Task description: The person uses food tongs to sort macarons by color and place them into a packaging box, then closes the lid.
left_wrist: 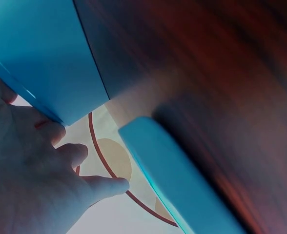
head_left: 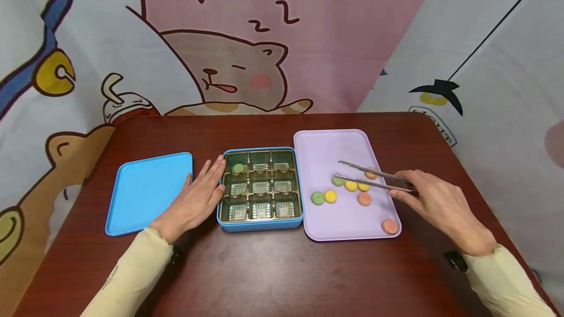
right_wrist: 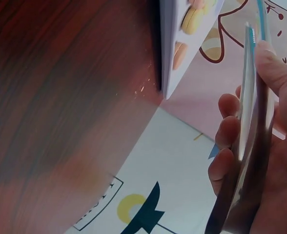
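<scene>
My left hand (head_left: 194, 204) lies with straight fingers against the left side of a blue box (head_left: 260, 226). Inside the box is a gold tray with several compartments; a green macaron (head_left: 238, 168) sits in the far left one. My right hand (head_left: 440, 204) grips metal tongs (head_left: 374, 183), seen close up along the palm in the right wrist view. The tongs' tips are spread apart over the lilac tray (head_left: 335, 146), close to a green macaron (head_left: 337, 181). Yellow macarons (head_left: 351, 186) lie beneath the tongs' arms, and an orange macaron (head_left: 371, 174) is partly hidden behind them.
A blue lid (head_left: 150, 190) lies left of the box. Nearer on the lilac tray are another green macaron (head_left: 317, 198), a yellow macaron (head_left: 330, 196) and two orange ones, one at the near right corner. Box and tray stand side by side on the brown table (head_left: 264, 278).
</scene>
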### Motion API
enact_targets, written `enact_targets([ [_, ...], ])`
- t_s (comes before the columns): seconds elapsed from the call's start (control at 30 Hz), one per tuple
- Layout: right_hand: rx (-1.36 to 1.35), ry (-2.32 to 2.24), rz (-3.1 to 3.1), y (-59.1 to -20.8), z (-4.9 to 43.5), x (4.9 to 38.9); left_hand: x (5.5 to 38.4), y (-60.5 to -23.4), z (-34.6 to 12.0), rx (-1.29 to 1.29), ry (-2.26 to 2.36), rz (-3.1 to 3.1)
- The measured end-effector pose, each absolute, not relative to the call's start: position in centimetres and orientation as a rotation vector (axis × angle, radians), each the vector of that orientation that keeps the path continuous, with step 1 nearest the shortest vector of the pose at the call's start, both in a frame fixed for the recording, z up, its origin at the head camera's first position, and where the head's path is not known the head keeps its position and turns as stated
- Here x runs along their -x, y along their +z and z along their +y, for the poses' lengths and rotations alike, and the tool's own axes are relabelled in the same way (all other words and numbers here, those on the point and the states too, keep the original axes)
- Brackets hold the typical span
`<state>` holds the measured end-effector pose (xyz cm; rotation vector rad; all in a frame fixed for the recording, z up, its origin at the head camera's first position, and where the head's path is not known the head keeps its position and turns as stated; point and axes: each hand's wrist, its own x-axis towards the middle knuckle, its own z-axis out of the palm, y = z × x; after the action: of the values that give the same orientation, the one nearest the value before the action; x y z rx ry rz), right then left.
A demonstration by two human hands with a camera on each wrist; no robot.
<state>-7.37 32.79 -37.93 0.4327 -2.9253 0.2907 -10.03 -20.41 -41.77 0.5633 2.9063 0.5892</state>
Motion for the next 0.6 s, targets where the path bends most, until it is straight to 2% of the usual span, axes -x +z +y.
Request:
enact_targets([
  [0.6, -0.505, 0.176, -2.954, -38.66, 33.48, 7.54, 10.11, -41.81, -20.38, -0.541, 0.596, 2.889],
])
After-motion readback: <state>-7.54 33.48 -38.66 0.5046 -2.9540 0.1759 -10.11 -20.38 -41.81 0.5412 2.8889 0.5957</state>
